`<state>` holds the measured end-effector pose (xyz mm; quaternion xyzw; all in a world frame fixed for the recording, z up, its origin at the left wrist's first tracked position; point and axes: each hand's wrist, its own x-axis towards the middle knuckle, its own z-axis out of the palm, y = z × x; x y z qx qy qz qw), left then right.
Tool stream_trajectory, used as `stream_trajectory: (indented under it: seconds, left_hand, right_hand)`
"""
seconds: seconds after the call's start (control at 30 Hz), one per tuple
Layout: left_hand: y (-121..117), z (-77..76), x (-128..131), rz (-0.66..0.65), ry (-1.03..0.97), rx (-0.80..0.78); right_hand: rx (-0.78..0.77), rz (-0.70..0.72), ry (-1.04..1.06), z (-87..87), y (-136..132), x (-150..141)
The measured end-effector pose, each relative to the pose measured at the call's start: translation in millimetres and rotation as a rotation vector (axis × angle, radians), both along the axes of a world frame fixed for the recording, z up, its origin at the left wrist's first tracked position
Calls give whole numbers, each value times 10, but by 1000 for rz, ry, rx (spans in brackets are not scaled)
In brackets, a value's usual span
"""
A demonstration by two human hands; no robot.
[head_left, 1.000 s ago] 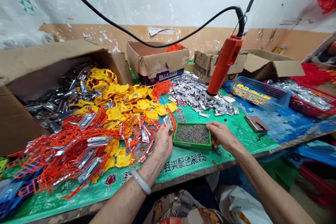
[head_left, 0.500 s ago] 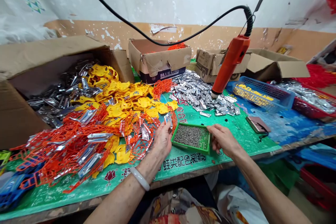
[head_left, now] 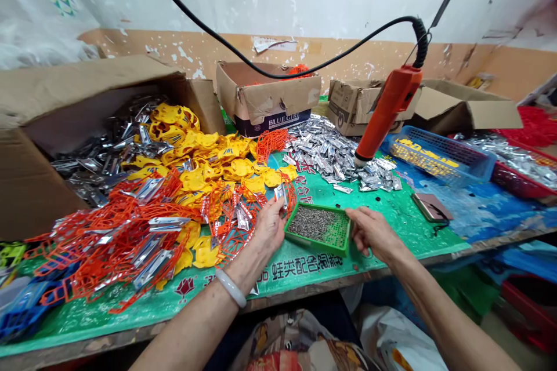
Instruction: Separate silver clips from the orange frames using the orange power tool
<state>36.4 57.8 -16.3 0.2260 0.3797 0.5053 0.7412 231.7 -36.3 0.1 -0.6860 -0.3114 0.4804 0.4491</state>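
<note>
A shallow green tray (head_left: 319, 246) full of small dark screws sits tilted at the bench's front edge. My right hand (head_left: 372, 232) grips its right rim and lifts that side. My left hand (head_left: 270, 225) is closed on an orange plastic frame (head_left: 287, 191) with a silver metal piece clipped in it, just left of the tray. A white bangle circles my left wrist. An orange electric screwdriver (head_left: 387, 113) hangs on a black cable above the bench, clear of both hands.
Orange frames (head_left: 122, 243), yellow plastic parts (head_left: 209, 165) and silver pieces (head_left: 335, 153) lie heaped on the green mat (head_left: 304, 269). Cardboard boxes (head_left: 270, 98) line the back wall. A blue basket (head_left: 439, 153) and a phone (head_left: 433, 207) lie to the right.
My right hand has tipped the green tray up on its right side. The view has drifted slightly; my left hand keeps its hold on the frame.
</note>
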Motion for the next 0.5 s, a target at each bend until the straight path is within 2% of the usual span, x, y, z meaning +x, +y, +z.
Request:
stream_trajectory:
  seconds: [0.5]
  left_hand:
    - [100,2,55,-92,18,60]
  right_hand:
    - [-43,-59,129,-75,-23,-15]
